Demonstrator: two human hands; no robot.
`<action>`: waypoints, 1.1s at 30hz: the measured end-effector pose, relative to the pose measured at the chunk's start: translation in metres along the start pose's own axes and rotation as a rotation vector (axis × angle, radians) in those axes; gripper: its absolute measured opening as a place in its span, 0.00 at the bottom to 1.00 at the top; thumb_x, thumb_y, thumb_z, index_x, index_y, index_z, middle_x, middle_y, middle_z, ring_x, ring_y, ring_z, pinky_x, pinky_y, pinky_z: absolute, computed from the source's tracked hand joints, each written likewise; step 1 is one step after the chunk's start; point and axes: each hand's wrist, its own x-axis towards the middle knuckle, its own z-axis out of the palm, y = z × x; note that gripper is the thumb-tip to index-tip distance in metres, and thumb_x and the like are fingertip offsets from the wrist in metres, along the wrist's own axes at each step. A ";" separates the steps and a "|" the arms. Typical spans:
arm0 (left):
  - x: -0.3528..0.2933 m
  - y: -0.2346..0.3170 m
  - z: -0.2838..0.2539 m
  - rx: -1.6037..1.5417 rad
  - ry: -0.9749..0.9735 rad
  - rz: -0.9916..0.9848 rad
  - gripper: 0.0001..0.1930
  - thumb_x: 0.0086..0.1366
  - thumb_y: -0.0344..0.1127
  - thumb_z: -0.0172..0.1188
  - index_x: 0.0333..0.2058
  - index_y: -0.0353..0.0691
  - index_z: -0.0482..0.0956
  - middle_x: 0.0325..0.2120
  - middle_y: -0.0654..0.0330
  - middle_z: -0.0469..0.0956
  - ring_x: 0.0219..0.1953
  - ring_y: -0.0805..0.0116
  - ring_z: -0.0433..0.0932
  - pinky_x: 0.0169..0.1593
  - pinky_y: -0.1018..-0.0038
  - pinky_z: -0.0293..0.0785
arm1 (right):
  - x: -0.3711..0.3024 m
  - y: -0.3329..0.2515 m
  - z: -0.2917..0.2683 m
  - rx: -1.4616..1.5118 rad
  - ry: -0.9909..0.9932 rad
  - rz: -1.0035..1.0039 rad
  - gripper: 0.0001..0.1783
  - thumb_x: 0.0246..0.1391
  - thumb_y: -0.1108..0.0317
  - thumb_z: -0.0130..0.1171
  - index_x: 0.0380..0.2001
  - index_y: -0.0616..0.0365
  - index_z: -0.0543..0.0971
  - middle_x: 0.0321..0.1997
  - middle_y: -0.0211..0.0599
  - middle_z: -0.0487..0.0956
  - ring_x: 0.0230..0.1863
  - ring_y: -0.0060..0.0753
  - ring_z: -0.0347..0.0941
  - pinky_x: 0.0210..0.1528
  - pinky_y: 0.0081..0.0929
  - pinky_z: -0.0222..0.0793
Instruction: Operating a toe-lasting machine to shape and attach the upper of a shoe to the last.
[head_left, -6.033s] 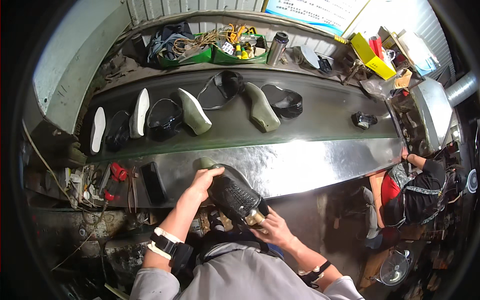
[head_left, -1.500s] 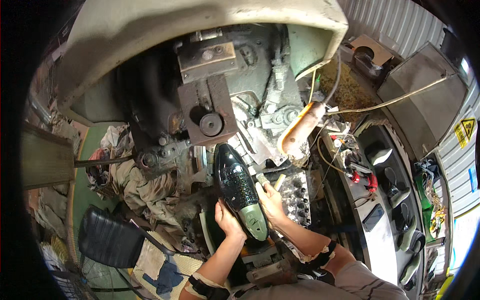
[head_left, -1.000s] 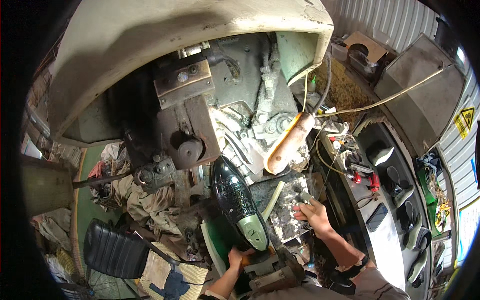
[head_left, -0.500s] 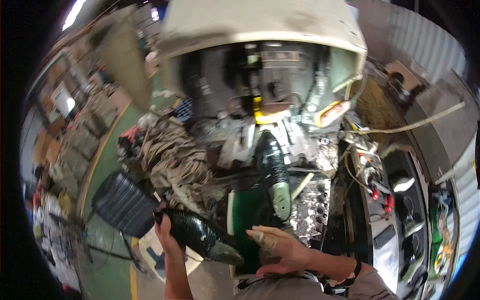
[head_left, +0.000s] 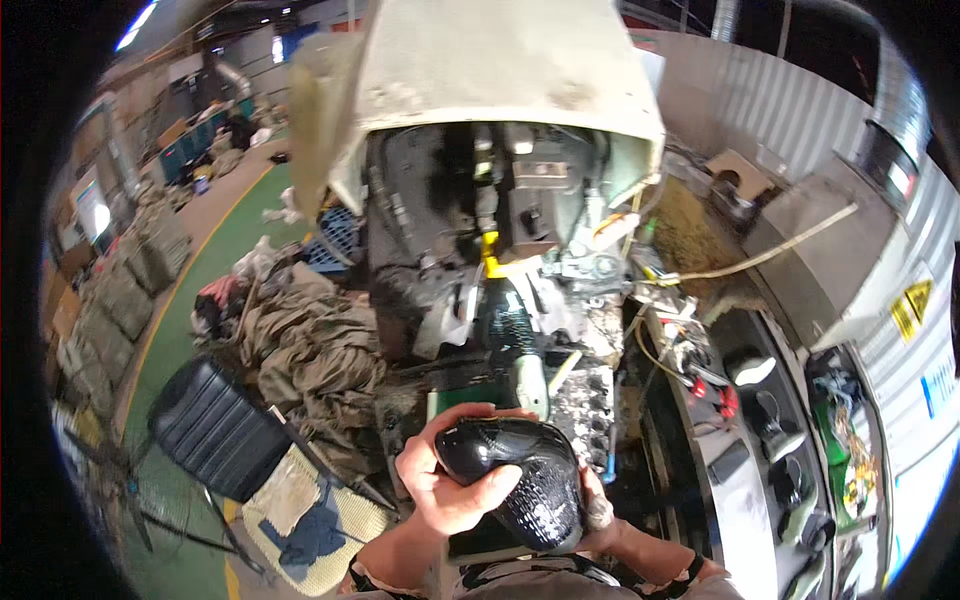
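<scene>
A glossy black shoe [head_left: 545,490] with a textured surface is held in front of my body. My left hand [head_left: 445,490] is closed round its left end, the thumb lying across the black surface. Against the shoe's right side rests my right hand [head_left: 597,512], with its fingers mostly hidden behind it. Just beyond, a second black shoe [head_left: 508,315] lies in the machine under a yellow part [head_left: 491,258], its pale end [head_left: 530,385] pointing toward me.
The machine has a big cream hood [head_left: 500,70]. At left are a black-backed chair [head_left: 225,425] with cloth on its seat and a heap of brown cloth [head_left: 310,335]. To the right, a rack holds several shoes [head_left: 775,425] beside a bench with red-handled tools [head_left: 722,400].
The held shoe has come from the left to the middle and been turned. My right hand has moved onto its right side. The view has shifted.
</scene>
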 end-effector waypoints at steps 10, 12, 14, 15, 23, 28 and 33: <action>0.003 -0.058 0.080 -0.508 -0.280 -0.343 0.42 0.51 0.33 0.78 0.60 0.31 0.61 0.55 0.36 0.73 0.57 0.48 0.76 0.60 0.51 0.75 | -0.124 -0.081 -0.002 -0.240 0.753 -0.296 0.61 0.38 0.49 0.79 0.72 0.55 0.56 0.72 0.44 0.62 0.67 0.48 0.67 0.67 0.55 0.65; 0.004 -0.072 0.097 -0.842 -0.486 -0.516 0.53 0.46 0.37 0.81 0.66 0.40 0.55 0.61 0.33 0.67 0.63 0.43 0.69 0.63 0.45 0.71 | -0.157 -0.066 -0.002 -0.363 0.918 -0.417 0.58 0.40 0.47 0.76 0.71 0.54 0.59 0.70 0.44 0.66 0.67 0.49 0.67 0.66 0.58 0.65; -0.012 -0.095 0.128 -0.873 -0.696 -0.713 0.51 0.49 0.32 0.78 0.68 0.42 0.56 0.62 0.36 0.67 0.65 0.47 0.68 0.64 0.50 0.69 | -0.195 -0.056 -0.007 0.842 0.847 -0.039 0.49 0.39 0.53 0.75 0.66 0.52 0.67 0.66 0.44 0.71 0.65 0.46 0.70 0.63 0.52 0.69; -0.026 -0.110 0.151 -0.782 -0.840 -0.652 0.46 0.51 0.28 0.76 0.68 0.41 0.60 0.61 0.39 0.70 0.65 0.49 0.69 0.64 0.55 0.69 | -0.212 -0.055 -0.007 1.454 0.671 0.085 0.45 0.39 0.55 0.74 0.63 0.51 0.71 0.64 0.43 0.74 0.63 0.44 0.71 0.62 0.49 0.71; -0.120 -0.155 0.285 -0.173 -1.089 -0.693 0.44 0.57 0.25 0.69 0.68 0.32 0.54 0.57 0.49 0.74 0.56 0.66 0.75 0.61 0.70 0.71 | -0.306 -0.137 -0.112 0.207 0.924 -0.342 0.54 0.61 0.50 0.63 0.77 0.41 0.38 0.73 0.53 0.62 0.73 0.47 0.57 0.73 0.50 0.48; -0.181 -0.182 0.374 -0.039 -1.348 -0.524 0.47 0.57 0.28 0.70 0.70 0.33 0.51 0.57 0.48 0.71 0.59 0.60 0.73 0.63 0.65 0.68 | -0.368 -0.184 -0.154 -0.180 0.925 -0.466 0.47 0.53 0.67 0.72 0.71 0.59 0.57 0.54 0.47 0.79 0.52 0.40 0.78 0.57 0.36 0.70; -0.222 -0.203 0.434 0.041 -1.469 -0.454 0.46 0.55 0.27 0.71 0.69 0.31 0.53 0.57 0.50 0.70 0.58 0.62 0.72 0.63 0.66 0.67 | -0.445 -0.199 -0.175 -0.311 1.001 -0.253 0.39 0.54 0.69 0.70 0.66 0.67 0.66 0.44 0.45 0.83 0.44 0.28 0.80 0.49 0.26 0.74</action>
